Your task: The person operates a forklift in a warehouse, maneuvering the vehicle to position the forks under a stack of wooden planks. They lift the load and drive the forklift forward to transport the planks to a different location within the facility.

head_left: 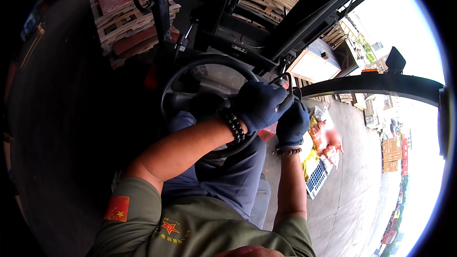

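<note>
I sit in a forklift in dark trousers and an olive shirt. My left hand (261, 105), in a navy knit glove with a black bead bracelet at the wrist, is closed over the right side of the black steering wheel (165, 96). My right hand (292, 124), in a matching glove, is closed near the tops of the black control levers (285, 77), just right of the wheel; what exactly it grips is hidden behind its fingers. The forklift mast (257, 24) stands ahead, with wooden boards showing through it.
Stacked pallets with red boards (126, 19) stand ahead-left. A boxy pale load (312, 62) sits ahead-right. Bags (323, 143) and a gridded plastic pallet (319, 181) lie on the concrete to the right, below the curved frame bar (366, 84). Stacked tan crates (391, 154) stand farther right.
</note>
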### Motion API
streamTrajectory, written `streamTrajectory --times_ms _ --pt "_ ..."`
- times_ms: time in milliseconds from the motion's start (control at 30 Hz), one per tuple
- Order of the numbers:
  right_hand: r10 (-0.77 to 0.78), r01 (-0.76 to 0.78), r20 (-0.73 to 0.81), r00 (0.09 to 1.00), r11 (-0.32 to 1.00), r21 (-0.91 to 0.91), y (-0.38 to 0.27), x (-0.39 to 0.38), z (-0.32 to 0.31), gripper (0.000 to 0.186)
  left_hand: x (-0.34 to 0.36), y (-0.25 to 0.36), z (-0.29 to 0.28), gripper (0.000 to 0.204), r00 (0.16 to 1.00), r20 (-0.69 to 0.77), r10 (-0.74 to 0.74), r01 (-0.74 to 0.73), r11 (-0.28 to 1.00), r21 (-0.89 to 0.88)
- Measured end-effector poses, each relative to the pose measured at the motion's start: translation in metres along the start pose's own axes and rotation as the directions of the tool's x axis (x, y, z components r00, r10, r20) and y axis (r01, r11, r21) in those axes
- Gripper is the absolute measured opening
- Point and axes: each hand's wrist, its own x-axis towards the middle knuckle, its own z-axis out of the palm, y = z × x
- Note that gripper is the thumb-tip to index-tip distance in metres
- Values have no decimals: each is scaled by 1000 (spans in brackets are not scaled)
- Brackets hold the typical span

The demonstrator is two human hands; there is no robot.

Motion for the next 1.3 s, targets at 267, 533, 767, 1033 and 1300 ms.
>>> streamTrajectory --times_ms 267,533,767,1033,1300 --pt "46 -46 63 997 999 -1 2 21 4 20 -7 -3 7 43 999 44 -1 1 1000 10" --pt "64 -64 55 996 998 -2 9 29 8 17 -7 -5 9 42 999 34 4 -4 1000 -10" --pt "54 -54 37 998 999 1 8 29 8 17 -7 0 7 41 999 46 16 -16 1000 0" --pt "86 -86 38 996 996 14 6 34 6 9 -8 3 4 37 995 102 10 -10 1000 4" --pt "98 -102 49 994 993 64 8 30 10 11 -11 6 -1 36 995 100 -2 3 1000 -10"
